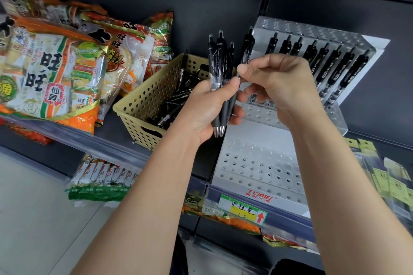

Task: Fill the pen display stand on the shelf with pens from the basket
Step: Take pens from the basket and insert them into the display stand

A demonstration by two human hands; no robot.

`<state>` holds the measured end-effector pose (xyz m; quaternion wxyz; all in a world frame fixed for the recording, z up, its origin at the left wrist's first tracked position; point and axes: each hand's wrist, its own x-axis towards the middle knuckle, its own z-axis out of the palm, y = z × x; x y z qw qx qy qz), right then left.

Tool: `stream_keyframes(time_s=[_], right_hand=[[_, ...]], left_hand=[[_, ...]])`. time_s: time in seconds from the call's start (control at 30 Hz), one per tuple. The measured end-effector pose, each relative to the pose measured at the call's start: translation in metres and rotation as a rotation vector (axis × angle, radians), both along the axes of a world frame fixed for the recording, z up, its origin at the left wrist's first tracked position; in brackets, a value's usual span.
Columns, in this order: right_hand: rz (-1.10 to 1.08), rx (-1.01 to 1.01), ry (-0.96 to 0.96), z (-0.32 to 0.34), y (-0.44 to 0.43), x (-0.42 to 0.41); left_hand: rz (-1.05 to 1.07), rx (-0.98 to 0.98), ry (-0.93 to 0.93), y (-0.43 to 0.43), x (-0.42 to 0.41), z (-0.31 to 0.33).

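Note:
A clear stepped pen display stand point(263, 163) sits on the shelf at the right. Its back row holds several black pens point(339, 67); the lower tiers show bare holes. My left hand point(207, 109) grips a bundle of black pens point(220, 62) upright, tips down. Just right of it, my right hand point(279, 82) pinches one black pen point(247, 49) between thumb and forefinger, in front of the stand. A tan perforated basket point(143, 102) with more black pens lies left of the stand.
Large orange and white snack bags point(53, 69) fill the shelf left of the basket. A green and yellow price label point(242, 209) hangs on the shelf edge under the stand. More snack packs point(100, 176) sit on the lower shelf.

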<state>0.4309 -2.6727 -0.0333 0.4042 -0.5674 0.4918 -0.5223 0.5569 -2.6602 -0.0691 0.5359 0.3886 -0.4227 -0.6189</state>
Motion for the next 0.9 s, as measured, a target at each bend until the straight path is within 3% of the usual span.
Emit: stream_keyframes(time_s=[0.23, 0.43, 0.67, 0.9], right_hand=[[-0.032, -0.019, 0.008, 0.003, -0.001, 0.0], [-0.224, -0.196, -0.12, 0.007, -0.005, 0.001], [-0.473, -0.407, 0.101, 0.0, -0.013, 0.005], [-0.527, -0.45, 0.255, -0.009, -0.012, 0.01]], left_hand=[[-0.004, -0.003, 0.041, 0.002, 0.0, 0.002], [0.103, 0.108, 0.027, 0.001, 0.007, 0.003], [0.174, 0.109, -0.016, -0.002, 0.011, -0.001], [0.158, 0.102, 0.006, -0.001, 0.009, 0.001]])
